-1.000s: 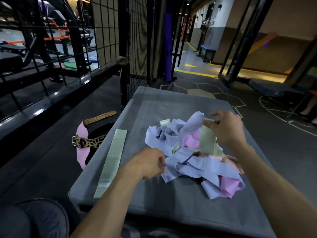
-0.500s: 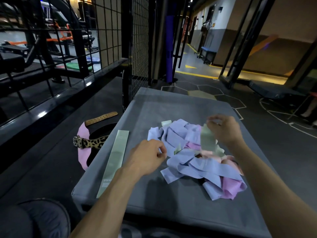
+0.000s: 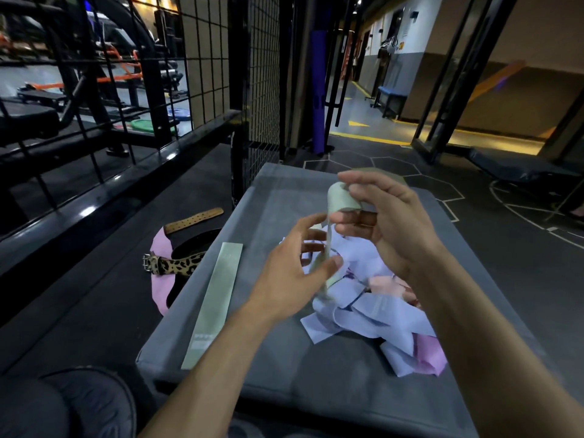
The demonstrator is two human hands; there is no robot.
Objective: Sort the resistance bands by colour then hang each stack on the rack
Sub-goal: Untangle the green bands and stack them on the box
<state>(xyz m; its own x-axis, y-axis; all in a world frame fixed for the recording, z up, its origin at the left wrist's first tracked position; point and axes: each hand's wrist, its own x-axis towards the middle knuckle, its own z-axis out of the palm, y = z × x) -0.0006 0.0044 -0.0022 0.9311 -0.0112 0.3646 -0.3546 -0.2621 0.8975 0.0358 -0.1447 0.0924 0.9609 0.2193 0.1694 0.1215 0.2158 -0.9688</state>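
My right hand (image 3: 388,216) is raised above the pile, fingers curled round the top loop of a pale green band (image 3: 343,197), which hangs down from it in a thin, blurred strip. My left hand (image 3: 294,273) is just below and beside the right, thumb and fingers closing on the lower part of that same band; it looks like a light pinch, though the blur makes the contact hard to read. Directly under both hands lies the tangled pile of bands (image 3: 373,311), mostly lilac with some pink and peach showing, resting on the grey padded surface (image 3: 284,374). Out past my left hand, lying flat and straight on that surface, is the first green band (image 3: 218,298) already set aside. I judge the step to be drawing this second green band clear so it can join that one. To do it well I should keep the top held high with the right hand and run the left down the strip, flattening any twist and shaking off whatever lilac loops cling to the bottom. Then I should lay it squarely on the set-aside band, edges matched, so the stack lifts as one later. I cannot see the rack for hanging with any certainty from here.
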